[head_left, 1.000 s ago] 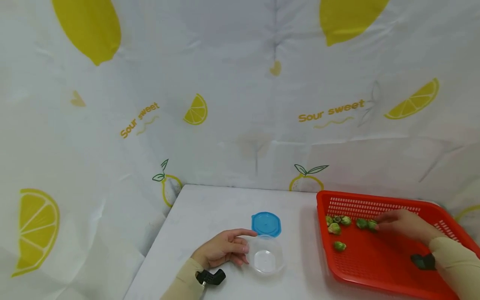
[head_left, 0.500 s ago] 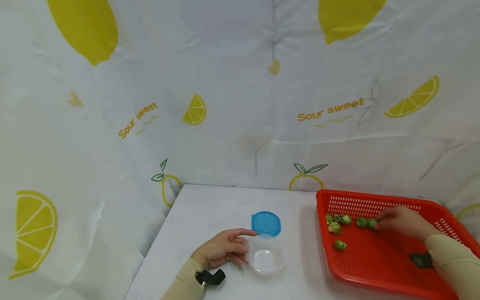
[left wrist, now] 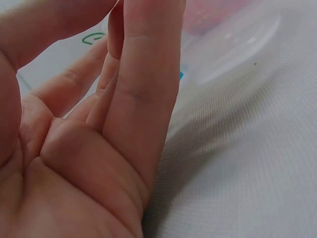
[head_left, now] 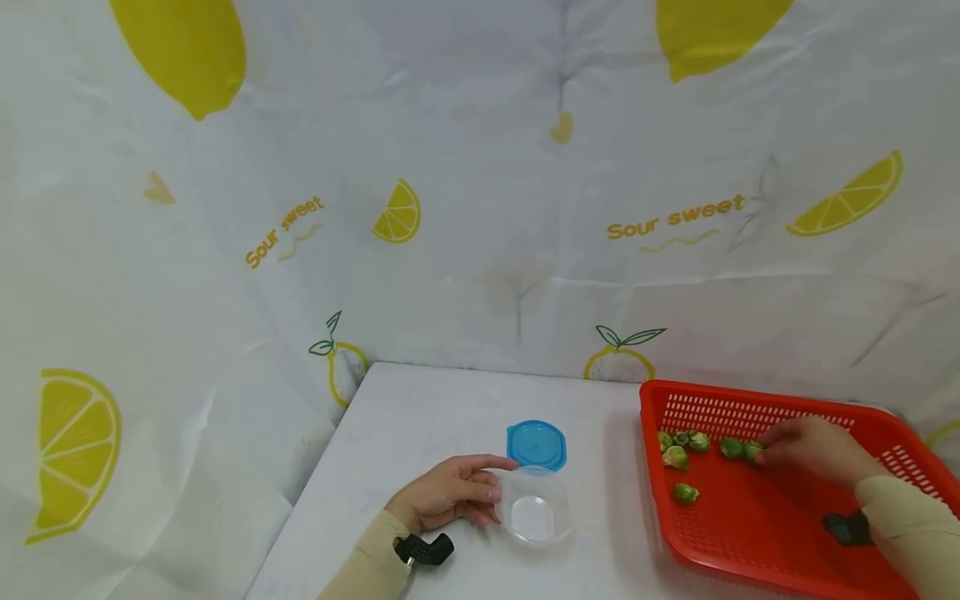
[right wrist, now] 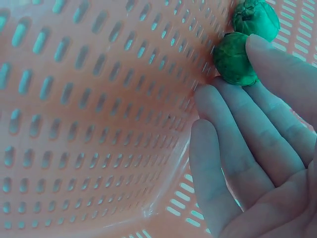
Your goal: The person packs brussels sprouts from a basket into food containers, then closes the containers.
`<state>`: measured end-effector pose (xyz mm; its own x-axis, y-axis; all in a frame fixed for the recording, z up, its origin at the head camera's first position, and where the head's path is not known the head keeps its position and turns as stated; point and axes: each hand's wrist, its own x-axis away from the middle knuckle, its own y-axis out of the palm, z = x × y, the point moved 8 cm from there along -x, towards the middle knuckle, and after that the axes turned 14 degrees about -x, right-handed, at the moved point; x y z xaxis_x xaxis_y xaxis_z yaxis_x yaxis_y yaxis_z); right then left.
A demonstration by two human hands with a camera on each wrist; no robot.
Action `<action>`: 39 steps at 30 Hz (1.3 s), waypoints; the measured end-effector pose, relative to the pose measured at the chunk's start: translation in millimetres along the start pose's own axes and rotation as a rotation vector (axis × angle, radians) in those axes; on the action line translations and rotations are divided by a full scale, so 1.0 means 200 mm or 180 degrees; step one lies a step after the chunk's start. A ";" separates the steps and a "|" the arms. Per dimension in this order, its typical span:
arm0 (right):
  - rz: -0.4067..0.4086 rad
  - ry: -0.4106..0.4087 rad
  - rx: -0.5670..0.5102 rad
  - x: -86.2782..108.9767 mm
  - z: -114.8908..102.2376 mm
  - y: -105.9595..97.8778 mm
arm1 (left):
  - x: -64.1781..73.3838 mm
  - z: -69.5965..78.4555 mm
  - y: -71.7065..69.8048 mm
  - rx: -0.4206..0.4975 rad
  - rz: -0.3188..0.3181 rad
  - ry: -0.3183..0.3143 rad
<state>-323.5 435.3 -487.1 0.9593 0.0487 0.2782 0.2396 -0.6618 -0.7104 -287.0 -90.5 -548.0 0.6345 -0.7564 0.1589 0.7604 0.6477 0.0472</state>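
Note:
In the head view, my left hand (head_left: 453, 492) rests on the white tabletop. Its index fingertip lies at the rim of a clear round plastic container (head_left: 534, 508), and the other fingers are at its left side. My right hand (head_left: 813, 450) reaches into a red plastic basket (head_left: 738, 567). It pinches a green Brussels sprout (head_left: 753, 452), with the thumb on one side and fingertips beneath, as the right wrist view shows on the Brussels sprout (right wrist: 234, 59). A second sprout (right wrist: 255, 20) sits right beside it. The left wrist view shows mostly the left palm (left wrist: 89, 163).
Several more sprouts (head_left: 675, 457) lie along the basket's left side, with a lone sprout (head_left: 686, 493) nearer the front. A blue lid (head_left: 536, 446) lies flat just behind the container. A lemon-print sheet (head_left: 480, 208) hangs behind the table (head_left: 442, 408).
The head view has shifted slightly. My right hand stays at the same sprout, with its fingers drawn slightly closer round it. My left hand keeps its place beside the container.

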 end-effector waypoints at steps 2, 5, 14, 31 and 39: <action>-0.0004 0.0039 -0.0005 0.01 0.00 0.00 | 0.00 0.00 0.00 0.0006 -0.0012 -0.0005; -0.0012 0.0094 -0.0043 0.02 0.00 0.00 | -0.01 0.00 0.01 0.0016 -0.0029 -0.0021; 0.0045 0.0048 0.0023 0.05 -0.03 -0.01 | -0.02 -0.02 0.02 0.0052 -0.0061 0.0003; 0.0044 -0.0045 0.0141 0.25 -0.23 -0.08 | -0.01 -0.01 0.01 0.0118 0.0028 0.0016; 0.0153 -0.0327 0.0083 0.40 -0.58 0.01 | 0.01 0.00 0.00 0.0164 0.0012 0.0004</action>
<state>-264.4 351.5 -390.8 0.9797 0.0946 0.1765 0.1954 -0.6457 -0.7382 -286.3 -91.7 -547.6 0.6376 -0.7540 0.1580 0.7498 0.6544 0.0974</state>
